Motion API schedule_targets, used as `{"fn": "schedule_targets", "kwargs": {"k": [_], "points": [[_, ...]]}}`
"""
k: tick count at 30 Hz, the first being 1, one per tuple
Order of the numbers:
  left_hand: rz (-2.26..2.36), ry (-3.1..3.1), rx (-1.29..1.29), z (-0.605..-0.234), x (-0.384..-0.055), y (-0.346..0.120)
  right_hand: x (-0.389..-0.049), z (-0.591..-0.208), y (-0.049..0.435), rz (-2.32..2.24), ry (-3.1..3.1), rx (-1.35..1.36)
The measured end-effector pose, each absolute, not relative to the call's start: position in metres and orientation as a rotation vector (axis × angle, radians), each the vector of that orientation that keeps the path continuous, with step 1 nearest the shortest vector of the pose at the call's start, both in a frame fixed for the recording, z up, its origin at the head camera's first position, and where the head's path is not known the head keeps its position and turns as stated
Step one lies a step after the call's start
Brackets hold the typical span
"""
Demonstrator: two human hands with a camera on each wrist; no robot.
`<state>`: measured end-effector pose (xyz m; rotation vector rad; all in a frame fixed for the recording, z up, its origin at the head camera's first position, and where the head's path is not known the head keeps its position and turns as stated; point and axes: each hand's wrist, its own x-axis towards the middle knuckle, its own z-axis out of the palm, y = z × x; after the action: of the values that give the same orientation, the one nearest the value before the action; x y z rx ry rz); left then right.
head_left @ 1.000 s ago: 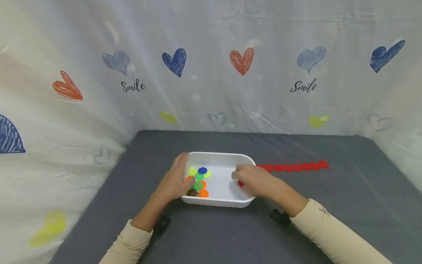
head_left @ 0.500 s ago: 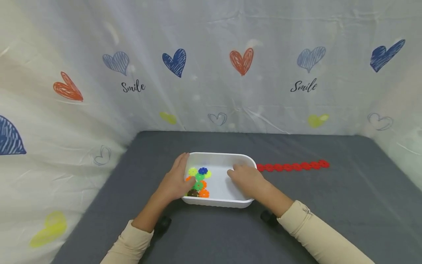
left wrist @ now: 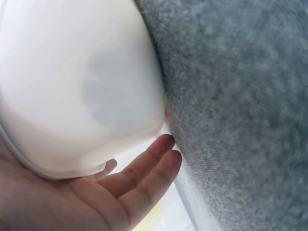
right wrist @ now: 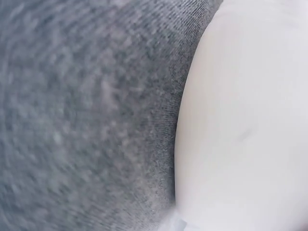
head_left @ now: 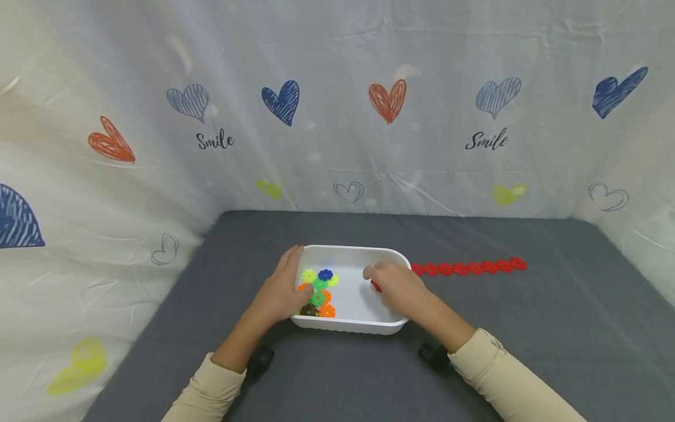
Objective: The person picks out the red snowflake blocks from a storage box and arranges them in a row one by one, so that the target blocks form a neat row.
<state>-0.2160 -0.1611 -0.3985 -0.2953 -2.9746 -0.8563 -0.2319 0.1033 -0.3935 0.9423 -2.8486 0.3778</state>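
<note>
A white plastic tray [head_left: 343, 325] sits on the grey cloth. My left hand [head_left: 276, 293] grips its left end, thumb inside over the rim; in the left wrist view the fingers [left wrist: 149, 187] lie along its outer wall. Under that thumb are notched plastic discs: green [head_left: 318, 298], orange [head_left: 327, 310], yellow [head_left: 308, 275], blue [head_left: 325, 274] and brown [head_left: 309, 309]. Over the right part of the tray, my right hand [head_left: 401, 287] has curled fingers pinching a red disc [head_left: 376, 286], mostly hidden by the hand. The right wrist view shows only the tray's outer wall [right wrist: 240, 120].
A row of several red discs [head_left: 469, 268] lies on the grey cloth [head_left: 527, 316], reaching right from behind the tray's right end. A pale curtain [head_left: 337, 146] printed with hearts hangs behind and at the sides.
My right hand has shifted left and slightly down inside the tray, then barely moved. The red disc was hidden half a second ago and shows again. My left hand stays on the tray.
</note>
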Motion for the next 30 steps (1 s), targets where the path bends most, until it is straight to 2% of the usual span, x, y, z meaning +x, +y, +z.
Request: {"fn": "schedule_targets", "kwargs": {"k": [7,30], "points": [[-0.842,-2.971,-0.300,-0.3994,-0.2176,-0.1616,-0.2305,-0.3957,0.1049,0.553,-2.730,0.799],[-0.863,-2.973,-0.287,-0.3992,-0.2164,-0.1591,-0.2336,-0.3963,0.1114,0.813,-2.577,0.806]]}}
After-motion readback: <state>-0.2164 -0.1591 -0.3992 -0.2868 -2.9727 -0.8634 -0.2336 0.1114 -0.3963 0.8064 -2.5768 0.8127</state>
